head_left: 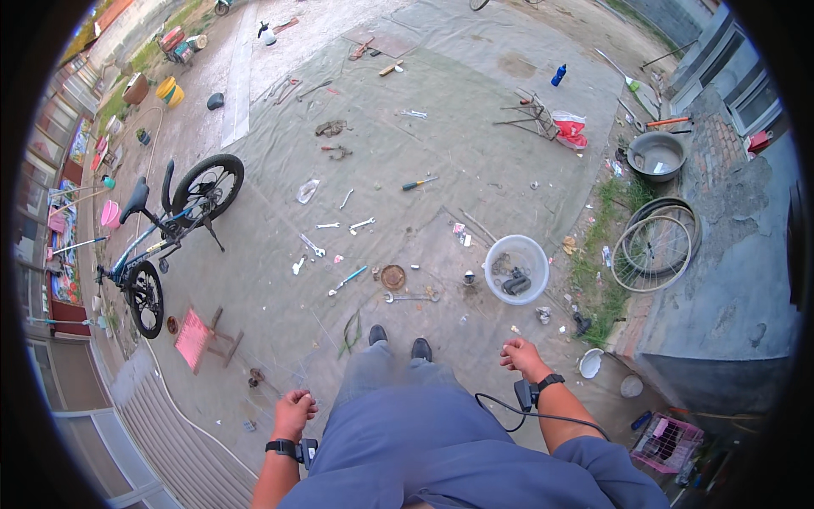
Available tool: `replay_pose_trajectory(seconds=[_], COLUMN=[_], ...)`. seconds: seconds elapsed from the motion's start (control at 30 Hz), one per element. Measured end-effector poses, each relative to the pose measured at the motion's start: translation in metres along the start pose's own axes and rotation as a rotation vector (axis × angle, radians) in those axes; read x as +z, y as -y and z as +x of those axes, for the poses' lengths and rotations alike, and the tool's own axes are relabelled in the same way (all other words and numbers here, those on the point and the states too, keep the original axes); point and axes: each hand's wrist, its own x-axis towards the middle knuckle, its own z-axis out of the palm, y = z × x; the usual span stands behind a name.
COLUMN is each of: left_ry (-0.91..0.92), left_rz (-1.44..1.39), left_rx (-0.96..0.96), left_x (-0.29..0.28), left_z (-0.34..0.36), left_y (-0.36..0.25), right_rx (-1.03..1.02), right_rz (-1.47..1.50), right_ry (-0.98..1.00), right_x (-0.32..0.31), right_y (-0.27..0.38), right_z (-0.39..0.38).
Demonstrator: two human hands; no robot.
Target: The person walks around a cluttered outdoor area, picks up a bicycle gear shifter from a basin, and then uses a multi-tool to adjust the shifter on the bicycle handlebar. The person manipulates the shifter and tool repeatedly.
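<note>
Fingers (pixel 298 400) curled, empty, above spanner (pixel 410 298) lying left-right

A round white plastic basin (pixel 516 268) sits on the grey ground sheet (pixel 441 136). Left of the basin lie a rusty round metal disc (pixel 393 276) and scattered steel wrenches (pixel 362 224). Far left of the basin stands a blue-framed bicycle (pixel 165 237). Right of the basin, bare bicycle wheel rims (pixel 655 246) lie flat. Beyond the basin, farther off, a rusty folding metal frame (pixel 534 114) stands.
</note>
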Motion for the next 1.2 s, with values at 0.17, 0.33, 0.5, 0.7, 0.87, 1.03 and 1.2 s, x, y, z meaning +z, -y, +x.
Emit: replay_pose_trajectory(seconds=[0.17, 0.33, 0.5, 0.7, 0.87, 1.03, 1.2], left_ry=[-0.005, -0.011, 0.005, 0.053, 0.070, 0.074, 0.029], left_rz=[-0.004, -0.037, -0.073, -0.049, -0.045, -0.042, -0.049], left_rx=[-0.051, -0.098, -0.085, 0.011, 0.049, 0.022, -0.080], left_x=[-0.007, -0.015, -0.025, -0.049, -0.048, -0.016, 0.010], left_z=[0.009, 0.046, 0.119, 0.209, 0.277, 0.344, 0.395], left_y=[-0.001, -0.019, -0.070, -0.178, -0.277, -0.354, -0.445], right_rx=[0.055, 0.043, -0.001, -0.113, -0.061, 0.046, 0.073], right_rz=[-0.032, -0.059, -0.068, -0.060, -0.060, -0.089, -0.087], right_ry=[-0.016, -0.012, -0.033, 0.014, -0.016, -0.062, -0.057], right_x=[0.012, 0.033, 0.064, 0.108, 0.124, 0.108, 0.099], right_y=[0.019, 0.068, 0.147, 0.264, 0.340, 0.397, 0.491], right_z=[0.014, 0.043, 0.085, 0.119, 0.149, 0.223, 0.328])
